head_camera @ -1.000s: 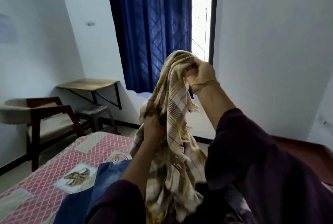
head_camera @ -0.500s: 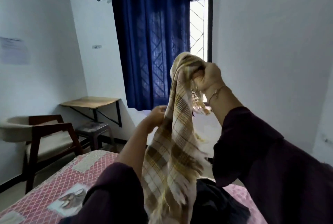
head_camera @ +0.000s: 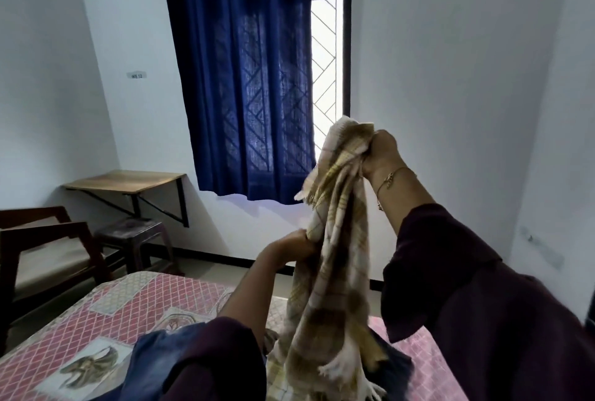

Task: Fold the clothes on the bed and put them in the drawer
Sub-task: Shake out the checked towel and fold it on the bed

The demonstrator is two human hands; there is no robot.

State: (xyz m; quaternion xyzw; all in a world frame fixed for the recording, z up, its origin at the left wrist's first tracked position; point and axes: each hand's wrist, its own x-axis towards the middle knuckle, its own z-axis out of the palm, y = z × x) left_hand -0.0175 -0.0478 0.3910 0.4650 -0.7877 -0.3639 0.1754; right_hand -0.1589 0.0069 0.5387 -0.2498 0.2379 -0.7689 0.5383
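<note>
Right hand (head_camera: 383, 152) grips the checked cloth's (head_camera: 331, 265) top at frame centre-right, fingers curled; left hand (head_camera: 296, 244) pinches its edge lower down. Wall label (head_camera: 136, 75) reads "WS 12".

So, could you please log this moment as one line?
right hand: grips scarf top | left hand: pinches scarf edge | scarf: hanging over bed

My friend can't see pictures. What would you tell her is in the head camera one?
A person holds up a cream-and-brown checked cloth: the right hand grips its top, the left hand pinches its edge lower down. Below lies a bed with a pink patterned cover; behind hangs a dark blue curtain.
</note>
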